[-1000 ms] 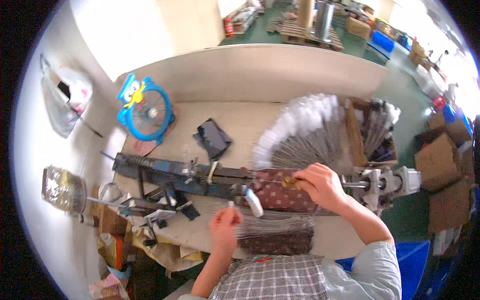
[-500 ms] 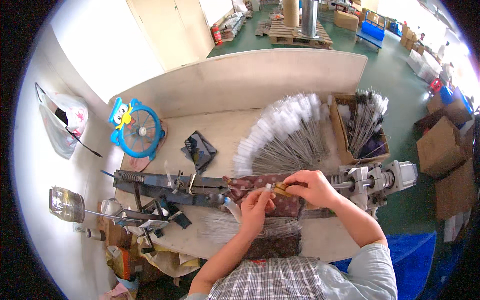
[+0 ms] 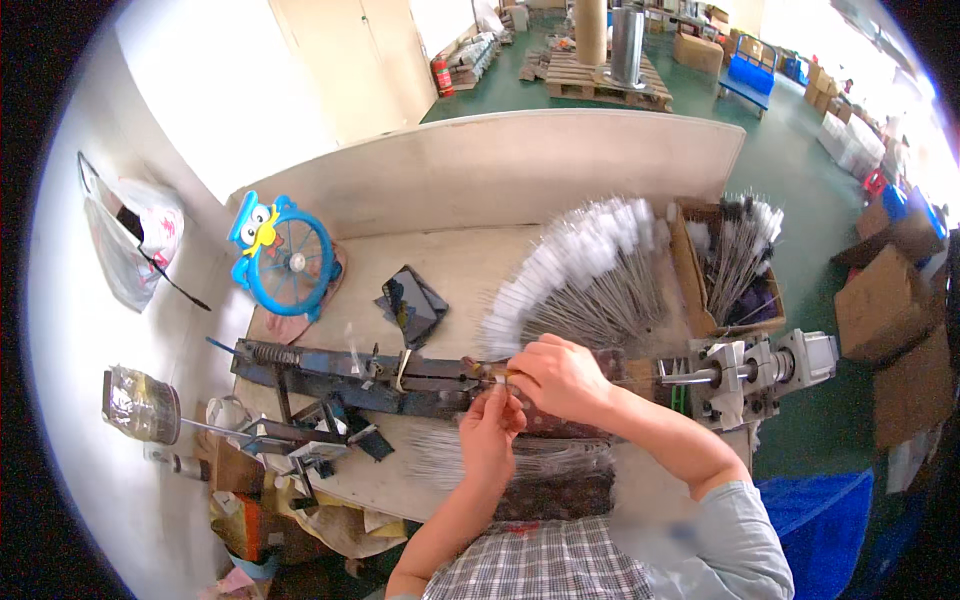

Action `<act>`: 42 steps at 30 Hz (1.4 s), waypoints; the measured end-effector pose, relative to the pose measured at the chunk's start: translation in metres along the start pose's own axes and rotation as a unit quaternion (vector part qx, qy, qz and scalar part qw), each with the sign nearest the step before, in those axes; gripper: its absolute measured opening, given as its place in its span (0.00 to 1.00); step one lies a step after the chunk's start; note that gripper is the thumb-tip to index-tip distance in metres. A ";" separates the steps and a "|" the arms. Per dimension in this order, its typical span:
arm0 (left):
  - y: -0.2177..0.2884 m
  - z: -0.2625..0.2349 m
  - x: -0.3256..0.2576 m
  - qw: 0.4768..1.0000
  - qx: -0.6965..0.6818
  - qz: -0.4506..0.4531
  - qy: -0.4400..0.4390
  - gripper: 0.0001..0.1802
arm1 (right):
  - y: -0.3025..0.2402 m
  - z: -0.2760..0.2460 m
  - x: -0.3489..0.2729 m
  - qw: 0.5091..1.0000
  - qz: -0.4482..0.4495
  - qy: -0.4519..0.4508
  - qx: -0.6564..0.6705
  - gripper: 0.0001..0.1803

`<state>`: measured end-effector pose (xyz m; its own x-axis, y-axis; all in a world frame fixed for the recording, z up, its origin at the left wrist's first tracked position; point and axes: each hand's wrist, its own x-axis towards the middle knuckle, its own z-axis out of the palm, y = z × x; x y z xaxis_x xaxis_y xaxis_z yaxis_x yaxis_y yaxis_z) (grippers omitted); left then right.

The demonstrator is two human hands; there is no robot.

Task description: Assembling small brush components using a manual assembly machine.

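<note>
My left hand point(image 3: 488, 425) is closed in a pinch on a small white piece point(image 3: 500, 380) whose kind I cannot make out. Just above it, my right hand point(image 3: 562, 378) grips a small yellow-brown block, mostly covered by the fingers. Both hands meet at the right end of a long dark metal bar fixture point(image 3: 330, 375) with a spring at its left end. Beneath them lies a dark spotted cloth point(image 3: 560, 425). A bundle of thin wires point(image 3: 450, 455) rests on the table in front of the fixture.
White-tipped wire brushes point(image 3: 575, 260) lie fanned out behind my hands, beside a cardboard box point(image 3: 690, 275) of more brushes. A motor with a shaft point(image 3: 805, 358) stands at the right. A blue cartoon fan point(image 3: 290, 265) and black pouch point(image 3: 415, 305) are at the left.
Both hands have moved left along the fixture, bringing the yellow-brown block to the dark bar's right end. The right hand now hides most of the block. The view has shifted slightly.
</note>
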<state>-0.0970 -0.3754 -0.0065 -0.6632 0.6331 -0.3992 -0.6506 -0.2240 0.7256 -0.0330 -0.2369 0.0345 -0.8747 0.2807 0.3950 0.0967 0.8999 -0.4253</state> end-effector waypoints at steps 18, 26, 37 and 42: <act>0.002 0.009 -0.001 0.990 -0.135 0.013 -0.025 0.13 | -0.029 0.015 -0.006 0.994 0.017 0.104 -0.032 0.17; -0.007 0.011 0.003 0.991 -0.116 0.062 0.007 0.05 | -0.015 0.008 -0.013 0.991 -0.059 0.113 -0.029 0.12; -0.009 0.007 0.006 0.989 -0.128 0.070 -0.004 0.07 | -0.016 0.008 -0.011 0.995 -0.053 0.086 -0.002 0.15; -0.003 0.016 0.001 0.983 -0.177 0.006 0.041 0.06 | -0.017 0.000 -0.013 0.995 -0.053 0.087 -0.006 0.15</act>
<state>-0.0895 -0.3622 -0.0003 -0.6894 0.5700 -0.4470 -0.7213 -0.4837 0.4957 -0.0235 -0.2561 0.0372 -0.7849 0.2360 0.5729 0.0146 0.9314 -0.3637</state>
